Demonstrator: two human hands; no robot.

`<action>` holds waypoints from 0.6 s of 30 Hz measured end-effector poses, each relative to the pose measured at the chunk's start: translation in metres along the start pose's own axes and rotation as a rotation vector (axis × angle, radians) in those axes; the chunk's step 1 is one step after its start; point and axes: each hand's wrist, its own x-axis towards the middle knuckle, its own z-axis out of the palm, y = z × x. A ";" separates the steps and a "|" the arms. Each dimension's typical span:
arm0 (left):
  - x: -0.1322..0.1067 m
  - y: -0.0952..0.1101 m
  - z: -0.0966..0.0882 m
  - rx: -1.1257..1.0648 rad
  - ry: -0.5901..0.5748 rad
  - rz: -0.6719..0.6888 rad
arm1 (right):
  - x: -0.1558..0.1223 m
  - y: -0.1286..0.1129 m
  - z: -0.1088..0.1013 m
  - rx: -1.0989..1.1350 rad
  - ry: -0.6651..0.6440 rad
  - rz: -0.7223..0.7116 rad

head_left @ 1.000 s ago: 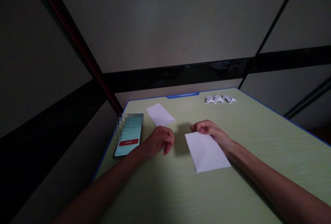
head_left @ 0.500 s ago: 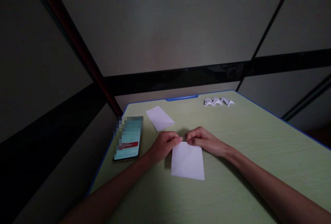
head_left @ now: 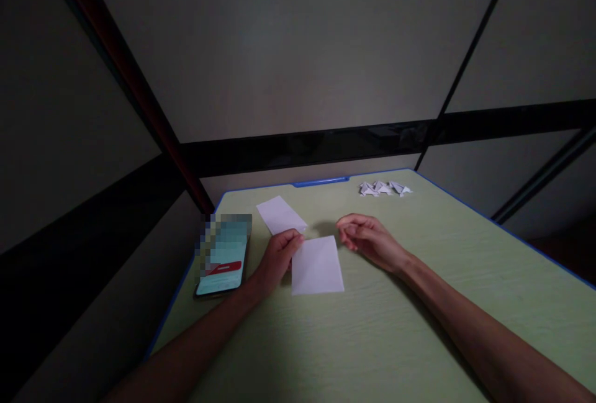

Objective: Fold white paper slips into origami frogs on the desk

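Note:
My left hand (head_left: 278, 259) pinches the upper left corner of a white square sheet of paper (head_left: 318, 266), thumb on top. The sheet is held tilted just over the table. My right hand (head_left: 367, 238) is off the paper, a little to its right, with loosely bent fingers and nothing visible between them. Behind my left hand lies another piece of white paper (head_left: 279, 213), partly covered by that hand.
A smartphone (head_left: 226, 260) with a lit, partly blurred screen lies at the left of the light green table (head_left: 419, 328). Three folded white paper figures (head_left: 382, 188) stand near the far edge. Behind the table rises a panelled wall (head_left: 302, 49) with a black band.
My right hand has let go of the paper's top edge and moved away to the right. The sheet has shifted left and turned slightly, still in my left hand.

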 end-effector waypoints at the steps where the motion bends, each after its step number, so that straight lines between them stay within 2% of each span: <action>1: -0.001 0.001 0.002 0.008 -0.035 -0.006 | 0.000 0.002 0.004 0.001 -0.079 0.031; 4: -0.002 0.004 0.005 0.058 -0.123 -0.007 | -0.003 0.007 0.015 -0.093 -0.224 0.080; 7: 0.000 0.004 0.004 0.095 -0.154 0.018 | -0.006 0.006 0.021 -0.275 -0.309 0.069; 11: 0.003 0.003 0.000 0.063 -0.197 -0.007 | -0.009 -0.001 0.023 -0.614 -0.278 -0.123; 14: 0.004 0.002 -0.002 0.061 -0.163 -0.019 | -0.010 -0.006 0.023 -0.841 -0.282 -0.265; 18: 0.002 0.002 -0.002 0.133 -0.099 -0.018 | -0.012 -0.005 0.023 -0.831 -0.321 -0.268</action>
